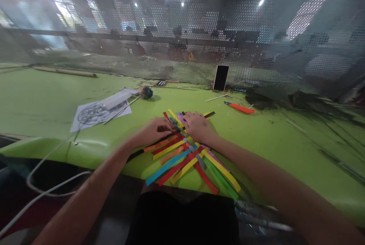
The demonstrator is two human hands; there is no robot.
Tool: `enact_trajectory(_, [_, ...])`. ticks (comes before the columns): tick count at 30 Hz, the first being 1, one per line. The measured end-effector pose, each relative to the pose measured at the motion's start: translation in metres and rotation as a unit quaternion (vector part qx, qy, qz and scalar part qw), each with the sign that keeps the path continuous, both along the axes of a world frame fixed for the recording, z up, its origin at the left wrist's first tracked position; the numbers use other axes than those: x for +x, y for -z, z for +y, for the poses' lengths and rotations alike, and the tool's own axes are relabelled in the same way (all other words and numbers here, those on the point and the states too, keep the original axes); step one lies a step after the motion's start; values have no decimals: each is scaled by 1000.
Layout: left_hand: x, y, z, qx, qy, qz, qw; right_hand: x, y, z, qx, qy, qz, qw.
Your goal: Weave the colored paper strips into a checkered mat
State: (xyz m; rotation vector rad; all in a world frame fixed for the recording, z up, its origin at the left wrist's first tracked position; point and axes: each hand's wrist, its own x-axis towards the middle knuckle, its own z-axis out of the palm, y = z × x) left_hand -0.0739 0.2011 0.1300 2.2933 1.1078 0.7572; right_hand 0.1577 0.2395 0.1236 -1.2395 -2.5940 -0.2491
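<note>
A loose weave of coloured flat strips [186,137] lies on the green table in front of me, with red, yellow, blue, orange, green and dark strip ends fanning toward the near edge. At its left side, my left hand [155,129] has its fingers bent and drawn together at the strips' edge, seemingly pinching a strip; the fingertips are partly hidden. My right hand [197,126] rests palm down on the far right part of the weave, fingers stretched over it and slightly bent. It covers some of the crossings.
Toward the right lies an orange-handled cutter [242,108], with a thin stick [216,97] beyond it. A phone [221,78] leans against the perforated screen [176,47]. Left are a white power strip [116,99] on a printed sheet [82,119] and a dark ball [146,92]. Dark dried leaves [302,102] spread at right.
</note>
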Motion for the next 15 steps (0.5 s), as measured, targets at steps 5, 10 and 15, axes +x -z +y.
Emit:
enact_trajectory(5, [0,0,2,3,1,7,1000,2,-9,-2,-31,-2,32,999])
enact_trajectory(10, [-2,7,5,20,-39,-13,999,33,-37,16,-33,-15,254,966])
enact_trajectory(15, [-4,7,5,30,-40,-31,998,80,-48,29,-28,19,344,938])
